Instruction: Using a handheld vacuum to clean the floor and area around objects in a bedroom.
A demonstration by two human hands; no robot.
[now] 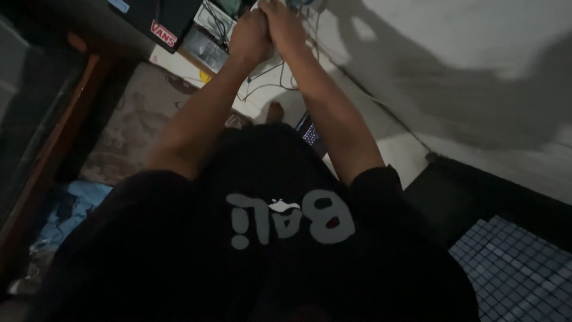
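Note:
My left hand (250,34) and my right hand (285,25) are pressed together at the top edge of the head view, both arms stretched out in front of my black printed shirt (268,238). They sit among thin tangled cables (268,80) on a pale surface. The fingertips are cut off by the frame edge. Something small and bluish shows just above them, and I cannot make out what the hands hold.
A black box with a sticker (159,24) and a dark flat device (205,50) lie left of the hands. A brown mat (134,119), a wooden edge (56,140) and blue cloth (74,206) are at left. Blue mosaic tiles (518,271) are at lower right. A small lit gadget (310,134) lies by my right forearm.

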